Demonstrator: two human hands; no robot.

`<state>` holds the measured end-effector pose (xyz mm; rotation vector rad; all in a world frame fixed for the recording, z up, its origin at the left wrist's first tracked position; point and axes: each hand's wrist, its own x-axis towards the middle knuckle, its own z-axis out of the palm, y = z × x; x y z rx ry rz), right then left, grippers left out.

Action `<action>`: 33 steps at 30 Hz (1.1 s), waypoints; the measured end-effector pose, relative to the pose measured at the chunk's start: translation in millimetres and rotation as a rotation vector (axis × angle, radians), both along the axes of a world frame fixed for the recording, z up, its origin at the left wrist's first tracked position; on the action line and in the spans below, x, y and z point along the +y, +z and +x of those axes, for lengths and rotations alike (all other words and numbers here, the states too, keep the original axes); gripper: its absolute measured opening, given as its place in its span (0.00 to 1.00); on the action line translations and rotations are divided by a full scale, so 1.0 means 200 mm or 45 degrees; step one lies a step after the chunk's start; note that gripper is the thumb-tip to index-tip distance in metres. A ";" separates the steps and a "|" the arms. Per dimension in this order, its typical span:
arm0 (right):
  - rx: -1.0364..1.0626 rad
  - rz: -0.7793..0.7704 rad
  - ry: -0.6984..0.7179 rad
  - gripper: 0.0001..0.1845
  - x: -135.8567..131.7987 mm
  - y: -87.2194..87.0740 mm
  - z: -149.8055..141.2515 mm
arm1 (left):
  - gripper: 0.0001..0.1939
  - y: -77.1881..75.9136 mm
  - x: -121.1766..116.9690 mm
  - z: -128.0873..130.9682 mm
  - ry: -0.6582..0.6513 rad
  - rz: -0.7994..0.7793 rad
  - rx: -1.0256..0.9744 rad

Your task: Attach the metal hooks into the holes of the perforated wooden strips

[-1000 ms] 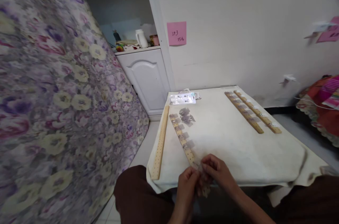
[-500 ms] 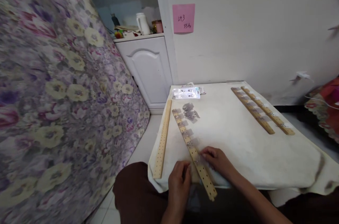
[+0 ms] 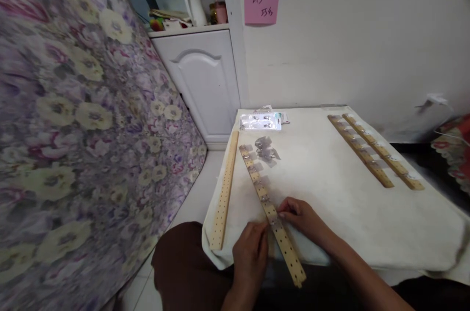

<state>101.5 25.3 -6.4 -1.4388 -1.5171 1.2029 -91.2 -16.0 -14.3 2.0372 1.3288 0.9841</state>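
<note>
A pale wooden-looking strip with rows of holes (image 3: pixel 286 245) lies slanted in front of me, its near end past the table edge. Along it sit several small shiny metal pieces with clear plastic tabs (image 3: pixel 265 198). My left hand (image 3: pixel 250 252) is closed, its fingertips pinched at the strip's left edge; what they grip is hidden. My right hand (image 3: pixel 303 218) pinches at the right edge, beside a clear tab with metal (image 3: pixel 276 224); what lies between its fingertips is too small to make out. Beyond, loose clear tabs (image 3: pixel 266 149) are heaped on the cloth.
Another holed strip (image 3: pixel 224 198) lies at the table's left edge. Two strips with clear tabs (image 3: pixel 362 152) (image 3: pixel 385 154) lie at the right. A clear blister pack (image 3: pixel 260 121) sits at the back of the cloth-covered table (image 3: pixel 330 223). A floral curtain (image 3: pixel 91 154) hangs left.
My view has tipped down slightly, so the wall and cabinet sit higher. My left fingertips have come up against the strip's edge, closer to my right hand. The right hand still pinches beside the strip.
</note>
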 end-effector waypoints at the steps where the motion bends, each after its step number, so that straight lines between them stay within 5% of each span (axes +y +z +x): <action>1: 0.007 -0.003 0.007 0.02 0.00 0.00 0.00 | 0.13 0.00 0.00 0.00 -0.004 -0.001 0.002; 33: 0.024 -0.037 0.054 0.03 0.01 0.00 0.01 | 0.19 -0.05 0.01 -0.01 -0.008 0.225 0.248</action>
